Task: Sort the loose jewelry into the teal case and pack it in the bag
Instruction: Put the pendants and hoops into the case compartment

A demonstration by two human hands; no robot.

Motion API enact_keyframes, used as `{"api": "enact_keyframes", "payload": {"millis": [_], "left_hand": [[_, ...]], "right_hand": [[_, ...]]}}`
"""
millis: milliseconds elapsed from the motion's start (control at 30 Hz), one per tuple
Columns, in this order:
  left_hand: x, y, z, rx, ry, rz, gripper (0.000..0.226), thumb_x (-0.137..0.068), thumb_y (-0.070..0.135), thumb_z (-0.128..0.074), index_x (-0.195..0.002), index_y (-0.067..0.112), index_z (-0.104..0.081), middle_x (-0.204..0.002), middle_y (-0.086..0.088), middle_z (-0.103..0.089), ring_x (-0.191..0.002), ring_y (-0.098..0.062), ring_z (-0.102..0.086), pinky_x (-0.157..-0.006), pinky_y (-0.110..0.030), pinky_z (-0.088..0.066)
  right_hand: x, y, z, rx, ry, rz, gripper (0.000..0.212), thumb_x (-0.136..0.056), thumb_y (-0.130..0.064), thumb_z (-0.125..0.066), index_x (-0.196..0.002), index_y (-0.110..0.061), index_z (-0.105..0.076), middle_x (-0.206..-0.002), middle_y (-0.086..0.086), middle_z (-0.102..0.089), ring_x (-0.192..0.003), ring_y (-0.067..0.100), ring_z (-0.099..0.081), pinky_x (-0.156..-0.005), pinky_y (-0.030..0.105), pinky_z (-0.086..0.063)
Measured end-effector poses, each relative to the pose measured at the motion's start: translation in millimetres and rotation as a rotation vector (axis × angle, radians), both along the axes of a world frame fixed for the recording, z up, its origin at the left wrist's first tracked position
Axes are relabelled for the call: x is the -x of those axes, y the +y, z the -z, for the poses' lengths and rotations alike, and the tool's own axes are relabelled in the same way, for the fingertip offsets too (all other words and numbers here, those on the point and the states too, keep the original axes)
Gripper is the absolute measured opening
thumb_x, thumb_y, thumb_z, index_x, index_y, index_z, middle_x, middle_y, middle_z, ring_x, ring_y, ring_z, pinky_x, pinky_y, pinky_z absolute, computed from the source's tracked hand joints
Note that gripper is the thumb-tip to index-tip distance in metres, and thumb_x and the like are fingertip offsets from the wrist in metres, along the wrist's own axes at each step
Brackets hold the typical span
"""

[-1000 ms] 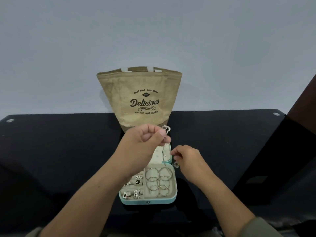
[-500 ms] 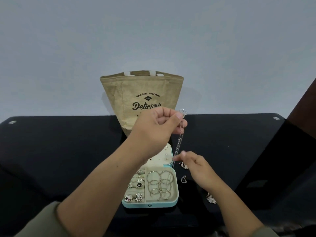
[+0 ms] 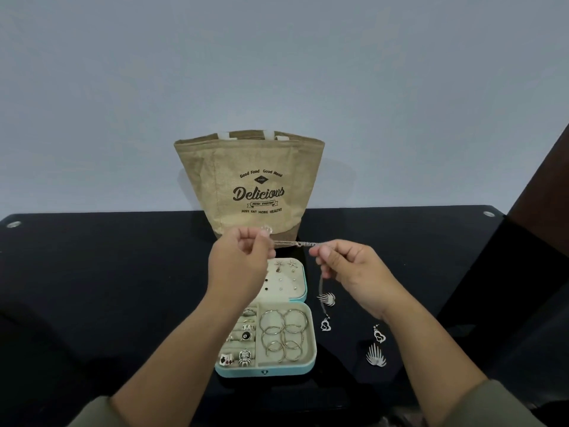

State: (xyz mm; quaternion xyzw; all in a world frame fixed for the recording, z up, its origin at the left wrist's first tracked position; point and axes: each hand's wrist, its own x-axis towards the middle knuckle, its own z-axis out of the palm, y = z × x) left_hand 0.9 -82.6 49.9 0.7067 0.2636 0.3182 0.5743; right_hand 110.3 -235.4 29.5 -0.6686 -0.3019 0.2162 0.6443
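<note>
A thin silver chain [image 3: 294, 243] is stretched level between my two hands, above the open teal case [image 3: 311, 363]. My left hand [image 3: 238, 263] pinches its left end; my right hand [image 3: 351, 272] pinches the other end, and a strand hangs down below that hand. The case lies flat with rings on its left side and several hoops [image 3: 283, 334] on its right. Its lid panel [image 3: 286, 280] carries small studs. The tan "Delicious" bag [image 3: 249, 183] stands open behind the case.
Loose on the black table [image 3: 92, 272] right of the case lie two heart earrings [image 3: 325, 325] [image 3: 379, 335] and two fan-shaped earrings [image 3: 327, 298] [image 3: 376, 355]. A dark brown surface [image 3: 542, 195] rises at the far right. A pale wall stands behind.
The chain hung vertically from my raised left hand; now both hands hold it stretched level. My left hand dropped lower and my right hand rose and moved right.
</note>
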Motion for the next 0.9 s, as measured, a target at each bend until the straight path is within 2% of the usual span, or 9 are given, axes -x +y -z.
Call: {"api": "enact_keyframes", "payload": {"millis": [133,200,300,400,500,600,667,767,900], "left_hand": [[16.9,-3.3,26.4,0.030,0.171,0.111,0.012,-0.093,0.023,-0.062,-0.104,0.026,-0.065,-0.078,0.006,-0.074,-0.080,-0.006,-0.070,-0.065,-0.021,-0.051],[26.3,-7.9,36.9,0.078,0.211,0.180,0.011,-0.092,0.022,-0.064,-0.101,0.024,-0.068,-0.079,0.004,-0.074,-0.075,-0.010,-0.067,-0.067,-0.025,-0.051],[40.5,-13.1,52.6,0.104,0.251,0.189,0.003,-0.089,0.019,-0.068,-0.091,0.016,-0.069,-0.076,-0.001,-0.074,-0.065,-0.009,-0.063,-0.055,-0.019,-0.047],[50.7,-17.6,64.6,0.118,0.266,0.204,0.009,-0.087,0.016,-0.071,-0.094,0.016,-0.065,-0.074,-0.003,-0.073,-0.059,-0.005,-0.064,-0.051,-0.013,-0.044],[61.7,-18.4,79.0,-0.047,0.343,0.316,0.018,-0.088,0.015,-0.069,-0.100,0.025,-0.061,-0.078,0.004,-0.069,-0.063,0.000,-0.060,-0.058,-0.011,-0.046],[65.6,-12.2,82.6,-0.191,0.417,0.336,0.032,-0.088,0.009,-0.062,-0.112,0.030,-0.059,-0.104,0.014,-0.063,-0.080,0.001,-0.060,-0.066,-0.010,-0.046],[63.1,-6.4,77.7,0.037,0.313,0.418,0.037,-0.090,0.003,-0.055,-0.118,0.026,-0.060,-0.115,0.010,-0.066,-0.097,0.002,-0.064,-0.075,-0.012,-0.049],[56.6,-1.0,74.5,0.487,0.166,0.609,0.034,-0.086,0.011,-0.057,-0.119,0.013,-0.064,-0.115,-0.006,-0.071,-0.114,-0.017,-0.064,-0.099,-0.033,-0.049],[56.5,-8.1,77.8,0.434,0.316,0.573,0.019,-0.098,0.002,-0.052,-0.110,0.010,-0.065,-0.103,-0.006,-0.075,-0.100,-0.016,-0.071,-0.085,-0.028,-0.056]], "right_hand": [[-0.5,10.9,-12.0,-0.069,0.048,-0.005,0.019,-0.093,-0.020,-0.057,-0.088,-0.016,-0.075,-0.078,-0.003,-0.064,-0.075,0.011,-0.054,-0.075,0.028,-0.049],[1.6,15.0,-13.1,-0.024,0.017,-0.027,0.018,-0.092,-0.025,-0.059,-0.086,-0.018,-0.075,-0.079,-0.005,-0.065,-0.077,0.010,-0.054,-0.075,0.028,-0.048],[10.0,19.5,-8.5,0.051,0.026,-0.088,0.023,-0.083,-0.038,-0.062,-0.086,-0.019,-0.074,-0.079,-0.009,-0.067,-0.081,0.010,-0.054,-0.077,0.027,-0.046],[17.2,20.3,-0.2,0.075,0.099,-0.180,0.022,-0.091,-0.026,-0.059,-0.091,-0.008,-0.071,-0.087,-0.002,-0.070,-0.084,0.013,-0.057,-0.081,0.029,-0.048],[25.8,19.4,5.2,0.065,0.234,-0.294,0.020,-0.095,-0.017,-0.054,-0.094,-0.004,-0.068,-0.101,0.013,-0.071,-0.090,0.019,-0.065,-0.085,0.031,-0.053],[32.1,20.4,7.7,0.064,0.314,-0.387,0.019,-0.094,-0.016,-0.054,-0.085,-0.009,-0.069,-0.103,0.020,-0.070,-0.095,0.026,-0.067,-0.090,0.036,-0.054],[34.5,22.3,9.1,0.080,0.337,-0.434,0.019,-0.095,-0.013,-0.053,-0.086,-0.008,-0.068,-0.101,0.020,-0.070,-0.095,0.026,-0.067,-0.089,0.036,-0.054],[34.2,28.4,11.6,0.092,0.394,-0.462,0.018,-0.096,-0.009,-0.052,-0.088,-0.004,-0.067,-0.098,0.019,-0.069,-0.091,0.026,-0.068,-0.081,0.032,-0.056],[25.4,43.2,25.1,0.163,0.374,-0.346,0.017,-0.098,-0.011,-0.052,-0.095,-0.001,-0.065,-0.098,0.017,-0.071,-0.091,0.023,-0.068,-0.081,0.031,-0.056]]}}
